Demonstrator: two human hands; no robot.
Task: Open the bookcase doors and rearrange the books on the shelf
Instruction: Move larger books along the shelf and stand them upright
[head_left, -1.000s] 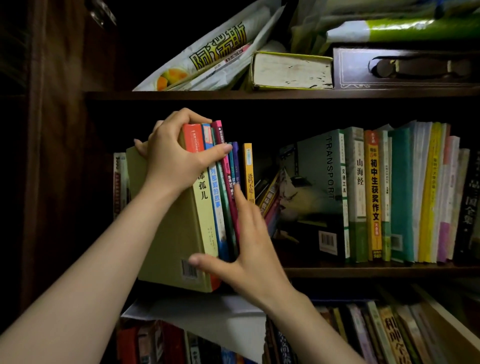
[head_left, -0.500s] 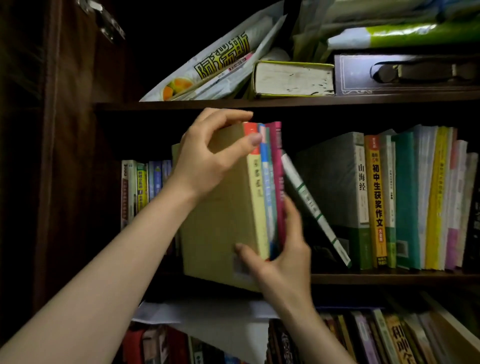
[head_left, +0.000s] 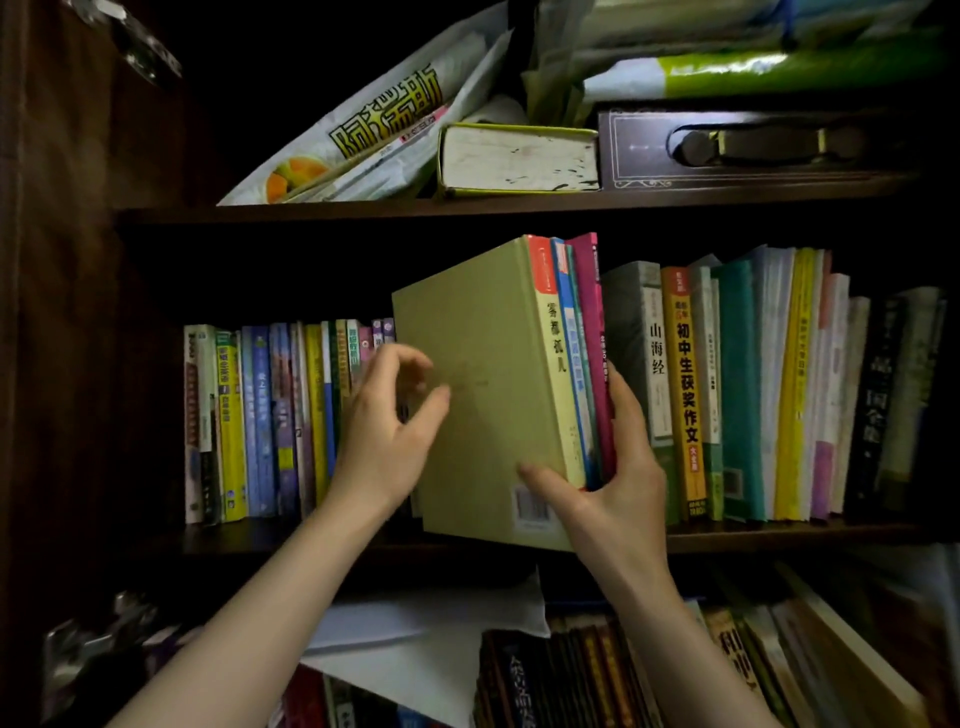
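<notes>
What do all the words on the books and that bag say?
"雾都孤儿" on the olive book's spine, held by the right hand.
"山海经" on the grey book.
"初中生获奖作文" on the orange book.
"国全集", partly legible, on the black book.
Big yellow letters on the bag: too stylised to read.
Other spines: too small or blurred.

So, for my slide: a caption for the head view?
Right hand grips books on the middle shelf; left hand hovers open.
</notes>
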